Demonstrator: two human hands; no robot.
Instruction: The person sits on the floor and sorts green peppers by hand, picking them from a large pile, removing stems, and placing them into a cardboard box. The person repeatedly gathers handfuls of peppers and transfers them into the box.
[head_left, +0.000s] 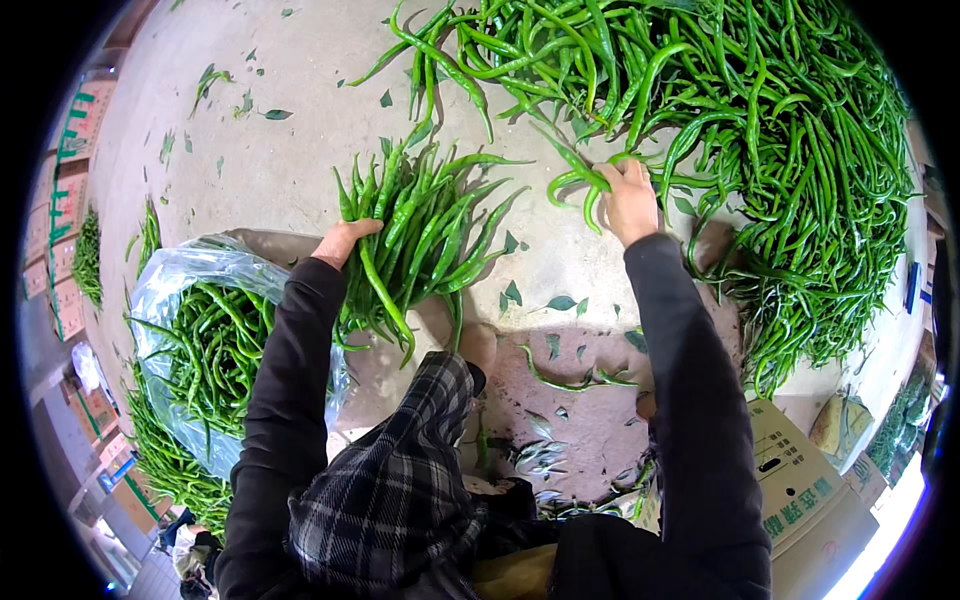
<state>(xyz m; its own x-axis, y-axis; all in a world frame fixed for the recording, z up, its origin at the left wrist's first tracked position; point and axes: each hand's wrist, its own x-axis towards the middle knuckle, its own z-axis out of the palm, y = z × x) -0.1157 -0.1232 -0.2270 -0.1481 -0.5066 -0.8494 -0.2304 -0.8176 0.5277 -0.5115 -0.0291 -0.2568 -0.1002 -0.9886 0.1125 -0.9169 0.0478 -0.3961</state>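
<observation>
My left hand (349, 238) is closed around a large bunch of long green chili peppers (409, 225), its thumb lying across them; the tips fan out to the right above the concrete floor (300, 165). Over on the right, my right hand (630, 196) grips a few green peppers (581, 174) between thumb and fingers, beside the edge of a big heap of green peppers (795, 150). At the lower left, by my left forearm, a clear plastic bag (161, 281) stands with its mouth spread, full of green peppers (214, 352).
Another pepper pile (172, 469) lies behind the bag. A printed cardboard box (806, 480) is at the lower right. Stacked cartons (71, 195) line the far left. Loose leaves (561, 303) and a stray pepper (555, 381) lie before me. Part of a person (191, 551) shows at lower left.
</observation>
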